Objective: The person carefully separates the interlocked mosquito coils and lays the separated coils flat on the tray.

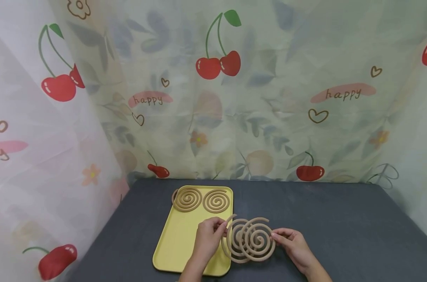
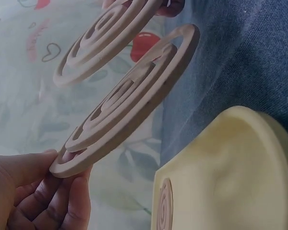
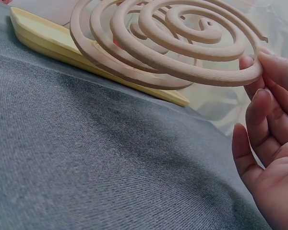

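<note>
Two tan mosquito coils are held up in front, one in each hand. My left hand (image 1: 208,237) pinches the outer ring of one coil (image 2: 134,117) between thumb and fingers. The other coil (image 3: 182,73) is pinched at its right edge by my right hand (image 1: 293,246). In the head view the right coil overlaps the left one, partly hiding it; the left wrist view shows a gap between them. A yellow tray (image 1: 178,243) lies below and left, with coils side by side at its far end, a left one (image 1: 187,198) and a right one (image 1: 217,201).
A dark cloth (image 1: 326,211) covers the table under the tray. Behind and at the sides hangs a pale curtain (image 1: 277,129) printed with cherries, hearts and leaves. The far left coil reaches slightly over the tray's left rim.
</note>
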A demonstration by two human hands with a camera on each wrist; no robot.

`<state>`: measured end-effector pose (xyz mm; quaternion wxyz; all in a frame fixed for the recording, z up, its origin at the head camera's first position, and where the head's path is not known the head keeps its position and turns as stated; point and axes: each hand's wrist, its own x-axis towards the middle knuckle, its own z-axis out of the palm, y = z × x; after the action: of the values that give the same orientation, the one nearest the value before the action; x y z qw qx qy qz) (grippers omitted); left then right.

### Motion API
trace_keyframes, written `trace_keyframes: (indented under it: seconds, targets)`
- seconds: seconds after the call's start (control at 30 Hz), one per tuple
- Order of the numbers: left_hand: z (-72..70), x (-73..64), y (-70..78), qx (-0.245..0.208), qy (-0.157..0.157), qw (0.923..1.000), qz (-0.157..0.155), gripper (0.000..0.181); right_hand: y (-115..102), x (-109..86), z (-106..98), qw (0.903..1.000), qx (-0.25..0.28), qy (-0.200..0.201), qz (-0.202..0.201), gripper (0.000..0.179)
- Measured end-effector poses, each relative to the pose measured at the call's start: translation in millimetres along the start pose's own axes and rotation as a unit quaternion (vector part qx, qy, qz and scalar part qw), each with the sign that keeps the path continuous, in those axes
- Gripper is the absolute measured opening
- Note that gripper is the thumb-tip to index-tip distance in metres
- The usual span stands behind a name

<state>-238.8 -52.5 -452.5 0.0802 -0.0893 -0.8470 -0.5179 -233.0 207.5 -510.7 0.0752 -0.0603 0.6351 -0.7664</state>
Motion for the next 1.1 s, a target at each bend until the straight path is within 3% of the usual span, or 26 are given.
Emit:
trace_keyframes:
  seconds: [0.53,0.73,0.9,1.1]
  targets:
    - [-19.4,6.6,-12.0,-0.004,0.040,0.9989,-0.024,0.017,0.5,0.2,0.7,0.9999,-0.008,0.014,0.003,0.022]
    - [-28.8,10.6,-21.9,-0.051,0.052,0.9970,-0.026,0.021,0.8,1.2,-0.2,0.9998,-0.007,0.011,0.018,0.022]
    - [-34.6,15.5,-28.2,-0.099,0.056,0.9926,-0.044,0.023,-0.2,1.3,-0.1,0.9997,-0.012,0.011,0.019,0.020]
    - [-43.2,18.6,-35.7,-0.117,0.087,0.9865,-0.075,0.021,0.4,0.9,0.6,0.9994,-0.017,0.018,0.025,0.019]
